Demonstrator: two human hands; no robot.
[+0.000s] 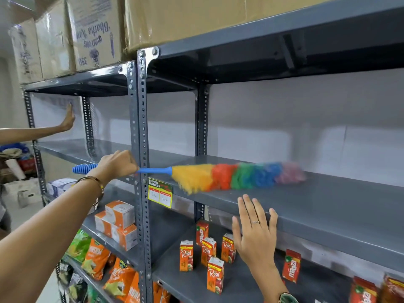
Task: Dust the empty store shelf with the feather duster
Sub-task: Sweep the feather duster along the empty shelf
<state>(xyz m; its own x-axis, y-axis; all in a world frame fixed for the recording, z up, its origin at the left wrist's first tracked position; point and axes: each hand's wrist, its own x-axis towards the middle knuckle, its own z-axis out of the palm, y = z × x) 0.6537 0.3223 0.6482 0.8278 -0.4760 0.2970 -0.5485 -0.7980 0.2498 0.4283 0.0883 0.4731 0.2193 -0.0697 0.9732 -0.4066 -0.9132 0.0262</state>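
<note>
Your left hand [115,164] grips the feather duster [229,177], its head brushing the empty shelf [328,200]; your right hand [254,230] rests flat and open on the front edge. Next, sweep on toward the undusted right end.

The shelf [328,200] was grey painted metal, smooth with a dull sheen, carried on perforated steel uprights [142,127] with shiny bolted corner plates. The feather duster [218,177] had a glossy, ribbed blue plastic handle and a fluffy head of soft multicoloured synthetic fibres. Above stood matt brown cardboard boxes [96,31], and below glossy printed juice cartons [215,275].
</note>
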